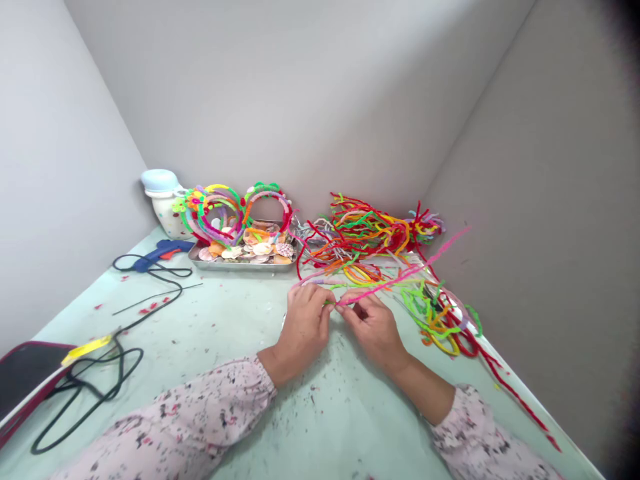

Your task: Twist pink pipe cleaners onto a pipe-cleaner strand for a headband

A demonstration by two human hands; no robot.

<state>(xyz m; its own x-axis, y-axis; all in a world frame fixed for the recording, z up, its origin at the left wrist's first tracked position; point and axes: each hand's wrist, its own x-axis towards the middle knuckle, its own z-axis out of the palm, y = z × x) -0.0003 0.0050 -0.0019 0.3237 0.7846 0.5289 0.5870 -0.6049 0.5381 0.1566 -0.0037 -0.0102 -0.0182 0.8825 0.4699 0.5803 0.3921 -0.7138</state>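
Above the middle of the table, my left hand [305, 323] and my right hand [376, 330] meet with fingertips pinched close together. Between them runs a bright pink pipe cleaner [410, 270], its long free end rising to the upper right past my right hand. A bit of green shows at the left fingertips, where the strands seem to join; the exact join is hidden by my fingers. Pale pink material shows behind my left knuckles, too covered to make out. Green and orange pipe cleaners [433, 313] lie just right of my right hand.
Behind stands a metal tray [245, 265] of shells with decorated headbands [215, 207]. A heap of coloured pipe cleaners [370, 230] lies at the back right. On the left are a blue glue gun [163, 252], its looped black cord [120, 373] and a white bottle [167, 207]. Walls enclose the table.
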